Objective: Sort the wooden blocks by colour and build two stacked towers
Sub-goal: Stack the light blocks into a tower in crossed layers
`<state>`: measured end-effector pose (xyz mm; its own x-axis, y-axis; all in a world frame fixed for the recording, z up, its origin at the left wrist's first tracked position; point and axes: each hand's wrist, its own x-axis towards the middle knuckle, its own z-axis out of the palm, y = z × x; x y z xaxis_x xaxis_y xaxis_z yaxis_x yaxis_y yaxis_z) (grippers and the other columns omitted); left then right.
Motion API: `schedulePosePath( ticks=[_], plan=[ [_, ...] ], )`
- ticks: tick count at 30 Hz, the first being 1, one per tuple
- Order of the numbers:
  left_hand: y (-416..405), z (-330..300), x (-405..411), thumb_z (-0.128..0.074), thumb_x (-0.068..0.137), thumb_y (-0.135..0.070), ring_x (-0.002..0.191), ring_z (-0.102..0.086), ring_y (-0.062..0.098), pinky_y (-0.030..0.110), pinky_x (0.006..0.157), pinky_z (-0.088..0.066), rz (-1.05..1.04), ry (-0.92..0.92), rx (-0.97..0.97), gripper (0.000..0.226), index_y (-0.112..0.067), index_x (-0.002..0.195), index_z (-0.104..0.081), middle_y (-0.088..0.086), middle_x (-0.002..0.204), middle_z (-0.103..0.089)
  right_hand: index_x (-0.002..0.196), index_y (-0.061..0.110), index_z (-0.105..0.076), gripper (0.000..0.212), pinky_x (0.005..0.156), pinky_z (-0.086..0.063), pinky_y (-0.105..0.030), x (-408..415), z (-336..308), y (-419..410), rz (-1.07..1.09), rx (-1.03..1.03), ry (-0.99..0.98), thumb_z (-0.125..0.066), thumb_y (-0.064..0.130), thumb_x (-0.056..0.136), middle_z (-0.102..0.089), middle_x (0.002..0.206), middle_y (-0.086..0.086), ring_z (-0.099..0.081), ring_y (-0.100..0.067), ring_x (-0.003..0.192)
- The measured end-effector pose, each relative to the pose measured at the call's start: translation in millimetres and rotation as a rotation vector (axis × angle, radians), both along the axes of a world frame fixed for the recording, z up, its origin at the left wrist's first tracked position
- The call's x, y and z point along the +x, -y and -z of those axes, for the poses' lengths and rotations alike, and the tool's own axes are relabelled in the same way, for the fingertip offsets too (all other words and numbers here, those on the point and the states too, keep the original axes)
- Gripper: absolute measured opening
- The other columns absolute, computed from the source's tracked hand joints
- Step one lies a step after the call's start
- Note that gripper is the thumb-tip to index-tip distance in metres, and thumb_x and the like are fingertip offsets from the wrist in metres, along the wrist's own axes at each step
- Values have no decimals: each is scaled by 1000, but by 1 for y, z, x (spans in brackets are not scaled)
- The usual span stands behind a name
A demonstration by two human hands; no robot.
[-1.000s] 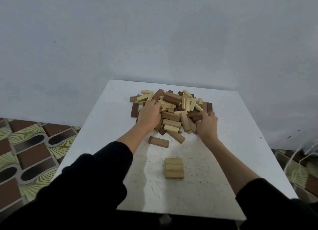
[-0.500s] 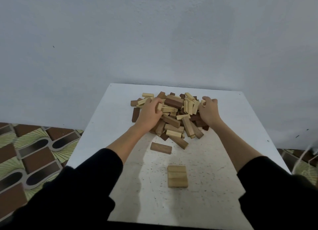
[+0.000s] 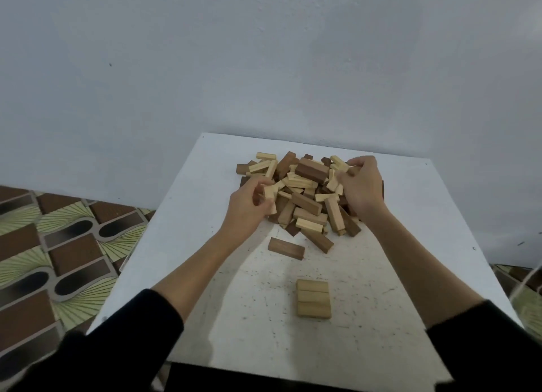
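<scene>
A loose pile of light and dark wooden blocks [image 3: 305,192] lies at the far middle of the white table [image 3: 416,215]. My left hand [image 3: 249,207] is at the pile's left edge, fingers curled round a light block [image 3: 269,196]. My right hand [image 3: 362,188] is on the pile's right side, its fingers curled round light blocks [image 3: 340,164] at the top. Near the front, three tan blocks [image 3: 313,298] lie side by side as one flat layer. A single dark block [image 3: 286,248] lies flat between that layer and the pile.
The table stands against a pale wall [image 3: 264,54]. A patterned brown and green floor [image 3: 52,245] shows left of the table, and a strip of it shows at the right edge. My black sleeves [image 3: 96,353] fill the lower corners.
Both hands have lifted from pressing into the pile and now grip light blocks. The right hand has moved from the pile's near right to its upper right. The view has shifted slightly.
</scene>
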<state>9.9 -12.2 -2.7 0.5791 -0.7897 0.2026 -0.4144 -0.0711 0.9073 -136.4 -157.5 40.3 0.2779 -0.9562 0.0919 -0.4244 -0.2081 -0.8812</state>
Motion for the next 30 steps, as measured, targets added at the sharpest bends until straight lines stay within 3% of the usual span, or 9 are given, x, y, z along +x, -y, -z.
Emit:
schedulePosePath(
  ticks=[5,9,13,17,19,21,25,28,30],
  plan=[
    [-42,21,6,-67,83,0,71,-53,2,8,68,-44,-12,-8,110,26,-19,101,-63,-7,82,-58,99,9,-58,13,57,-42,-13,11,9,-81,-374,116,-228,-63,11,87,-54,88,4,-50,-4,74],
    [-76,35,15,-62,85,-1,77,-55,3,5,69,-42,-34,90,182,23,-16,103,-64,-8,89,-61,96,10,-61,8,67,-45,-18,42,47,-129,-434,146,-251,-55,7,90,-54,88,4,-53,-12,83],
    [-96,41,27,-62,84,-4,85,-54,5,1,73,-37,-58,173,232,24,-13,107,-65,-7,98,-60,100,6,-60,11,60,-36,-7,62,67,-148,-438,85,-288,-53,3,91,-56,93,0,-49,-10,85],
    [-104,48,33,-66,86,-13,109,-44,13,11,88,-31,26,245,317,28,-12,114,-65,-1,115,-49,120,5,-48,32,87,-34,-18,73,72,-157,-453,35,-343,-54,0,89,-45,120,-9,-44,-21,112],
    [-107,47,32,-68,86,-21,115,-39,11,14,93,-32,41,195,335,40,-16,124,-58,-4,124,-44,126,4,-41,45,98,-34,-27,75,69,-155,-410,46,-340,-51,-9,85,-37,123,-8,-38,-22,116],
    [-111,45,33,-73,81,-27,112,-37,9,12,87,-34,102,182,378,57,-20,132,-49,-9,125,-40,124,5,-39,53,95,-38,-26,74,69,-153,-391,43,-369,-46,-20,78,-32,115,-2,-38,-20,110],
    [-113,45,29,-81,73,-24,103,-34,6,2,78,-32,241,244,450,80,-21,140,-39,-11,121,-37,113,-5,-45,45,69,-36,-16,60,78,-153,-473,-135,-399,-43,-26,72,-32,109,-8,-38,-19,90],
    [-111,46,22,-81,73,-17,93,-39,0,3,73,-35,227,188,400,77,-20,139,-40,-10,116,-42,121,-1,-49,43,74,-32,-12,56,81,-152,-466,-136,-458,-48,-16,82,-39,120,-12,-43,-21,102],
    [-110,48,19,-82,72,-17,89,-43,-2,3,73,-36,205,176,369,76,-19,137,-43,-8,113,-46,125,4,-52,38,79,-26,-18,53,83,-153,-451,-176,-540,-47,-7,89,-47,123,-9,-41,-22,111]
  ],
)
